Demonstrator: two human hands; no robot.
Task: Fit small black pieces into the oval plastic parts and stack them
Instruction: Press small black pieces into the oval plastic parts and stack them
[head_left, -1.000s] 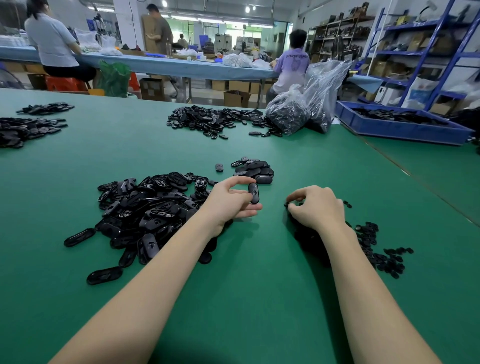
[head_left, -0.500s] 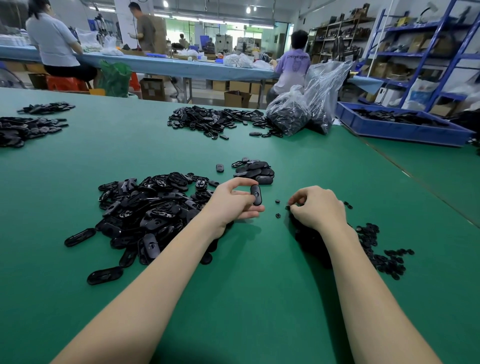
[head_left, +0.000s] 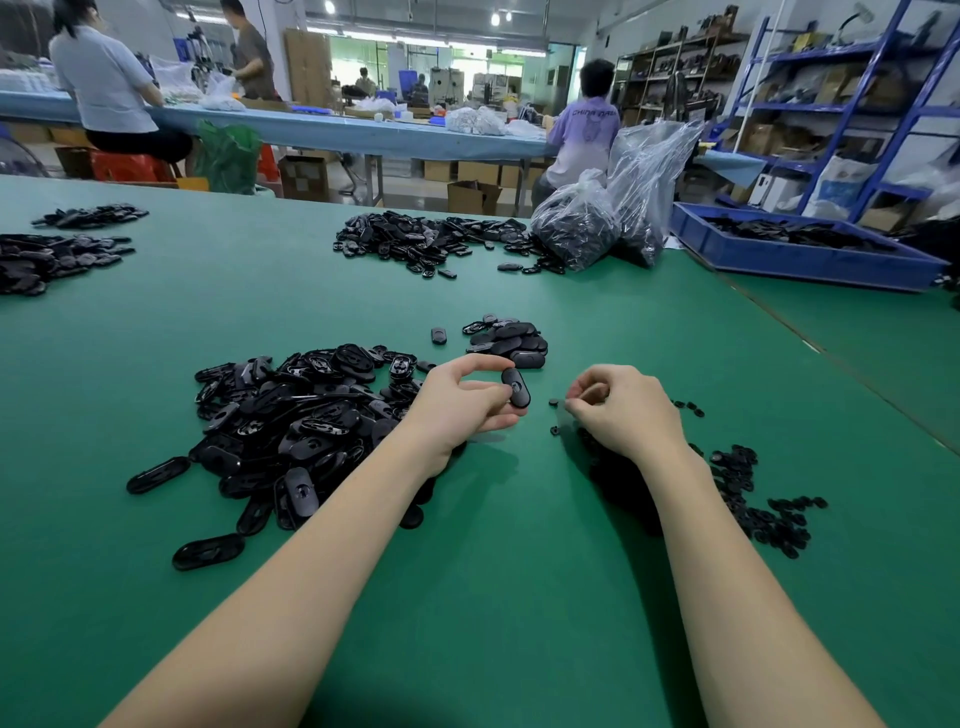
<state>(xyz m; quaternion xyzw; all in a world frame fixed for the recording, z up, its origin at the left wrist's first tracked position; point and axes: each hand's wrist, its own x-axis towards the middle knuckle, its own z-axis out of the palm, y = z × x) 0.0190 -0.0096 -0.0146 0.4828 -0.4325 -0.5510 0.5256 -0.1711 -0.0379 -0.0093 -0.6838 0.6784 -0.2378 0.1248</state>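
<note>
The left hand (head_left: 462, 402) holds one oval plastic part (head_left: 515, 387) off the green bench (head_left: 519, 597), its grip closed round the part with the thumb arched over the top end and the fingers under the lower end; the part stands nearly upright, tilted slightly, its hollow face turned toward the camera. The right hand (head_left: 626, 410) hovers just beside it, fingers curled and tips drawn together as if pinching; whether a small black piece sits in that grip cannot be told, as the fingertips hide it. Two loose small pieces (head_left: 554, 401) lie on the bench between the hands. A large heap of oval parts (head_left: 296, 426) lies to the left, under and beside the left forearm. A short stack of finished ovals (head_left: 511, 343) sits just behind the hands. A scatter of small black pieces (head_left: 763, 499) spreads to the right of the right wrist. Farther back lie another pile of ovals (head_left: 421, 239), clear plastic bags (head_left: 613, 208) and a blue tray (head_left: 800, 254).
</note>
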